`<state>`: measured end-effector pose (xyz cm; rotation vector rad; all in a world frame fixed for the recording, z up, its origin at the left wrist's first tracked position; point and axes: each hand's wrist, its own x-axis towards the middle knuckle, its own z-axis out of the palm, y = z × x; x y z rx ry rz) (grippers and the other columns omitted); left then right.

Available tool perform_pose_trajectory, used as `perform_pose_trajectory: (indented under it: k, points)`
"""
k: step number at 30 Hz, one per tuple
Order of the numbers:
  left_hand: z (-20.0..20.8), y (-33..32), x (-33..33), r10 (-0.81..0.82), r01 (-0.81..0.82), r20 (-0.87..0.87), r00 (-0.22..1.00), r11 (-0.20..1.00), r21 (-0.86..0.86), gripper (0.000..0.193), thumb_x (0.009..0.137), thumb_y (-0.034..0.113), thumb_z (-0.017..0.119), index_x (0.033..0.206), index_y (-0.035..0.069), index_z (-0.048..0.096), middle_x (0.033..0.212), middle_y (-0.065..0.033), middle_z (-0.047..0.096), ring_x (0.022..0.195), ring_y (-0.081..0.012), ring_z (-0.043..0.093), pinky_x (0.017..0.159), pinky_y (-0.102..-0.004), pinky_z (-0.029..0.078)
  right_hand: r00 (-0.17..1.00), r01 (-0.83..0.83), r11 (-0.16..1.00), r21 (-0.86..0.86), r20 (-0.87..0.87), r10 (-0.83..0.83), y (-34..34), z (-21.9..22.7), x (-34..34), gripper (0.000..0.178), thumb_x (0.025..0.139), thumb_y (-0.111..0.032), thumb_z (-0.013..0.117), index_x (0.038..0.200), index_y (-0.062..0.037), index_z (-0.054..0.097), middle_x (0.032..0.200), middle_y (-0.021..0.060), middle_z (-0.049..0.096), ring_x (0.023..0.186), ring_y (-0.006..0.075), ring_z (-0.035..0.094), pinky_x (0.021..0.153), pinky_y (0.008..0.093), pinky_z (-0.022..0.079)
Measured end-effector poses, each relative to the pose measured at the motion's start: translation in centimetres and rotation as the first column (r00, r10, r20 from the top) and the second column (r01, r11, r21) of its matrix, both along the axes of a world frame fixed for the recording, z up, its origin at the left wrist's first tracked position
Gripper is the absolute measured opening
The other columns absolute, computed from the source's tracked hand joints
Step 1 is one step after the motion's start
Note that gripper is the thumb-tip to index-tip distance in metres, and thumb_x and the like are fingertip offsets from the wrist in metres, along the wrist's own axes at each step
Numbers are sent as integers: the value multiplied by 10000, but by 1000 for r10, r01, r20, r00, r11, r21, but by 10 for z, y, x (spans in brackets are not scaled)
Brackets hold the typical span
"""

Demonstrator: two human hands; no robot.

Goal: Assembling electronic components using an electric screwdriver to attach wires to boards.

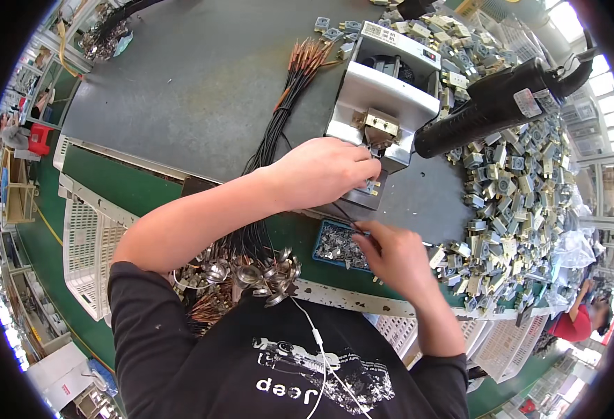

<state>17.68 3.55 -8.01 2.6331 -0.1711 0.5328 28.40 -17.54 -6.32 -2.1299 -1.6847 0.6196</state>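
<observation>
My left hand (331,171) is at the front of a small metal bench machine (384,94), its fingers curled below the machine's clamp head (382,129). What those fingers grip is hidden. Just under them, a small piece with brass pins (373,187) shows on the machine's base. Nearer to me, my right hand (396,255) pinches a black cable (344,209) that runs up toward my left hand. A blue tray of small metal terminals (338,244) lies beside my right hand. Left of the machine, a bundle of black cables (272,136) with stripped copper-coloured ends stretches across the table.
A large heap of grey and cream plug parts (506,202) covers the right side. A thick black tube (488,112) reaches in beside the machine. Several round metal fittings (251,274) hang near my lap. White plastic crates (87,258) stand below the grey table (174,91). A person in red (574,322) is far right.
</observation>
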Motion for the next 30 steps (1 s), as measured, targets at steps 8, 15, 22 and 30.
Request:
perform_pose_trajectory:
  k: [8,15,22,30]
  points:
    - [-9,-3,-2,36,-28,-86,996,996,86,114,854,136,670,934,67,629,933,-68,621,869,-266,656,801,-388,527,884,257,963,76,-422,-202,-14,-7,-4,334,825,-65,817,1124,-42,670,774,53,654,669,127,608,635,281,504]
    - [-4,-8,-2,65,-56,-112,992,995,77,141,888,168,678,987,77,638,951,-80,616,884,-273,652,811,-394,522,827,289,948,132,-533,-178,-34,-14,-1,420,823,21,794,1197,-5,605,983,67,687,797,109,632,752,258,530]
    - [13,-6,-28,-194,156,-213,958,971,-184,192,877,191,705,1020,63,683,862,-107,677,831,-326,680,708,-440,550,806,354,923,149,-549,-220,-18,-3,12,366,893,51,715,1231,18,580,1120,107,711,952,137,705,812,242,553]
    - [31,-5,-37,-18,-9,-246,969,994,-110,163,899,179,673,1004,55,693,858,-103,686,844,-316,680,747,-429,552,869,456,839,296,-353,-347,10,-18,15,442,989,-43,644,1409,10,518,1159,101,720,1017,118,669,897,259,509]
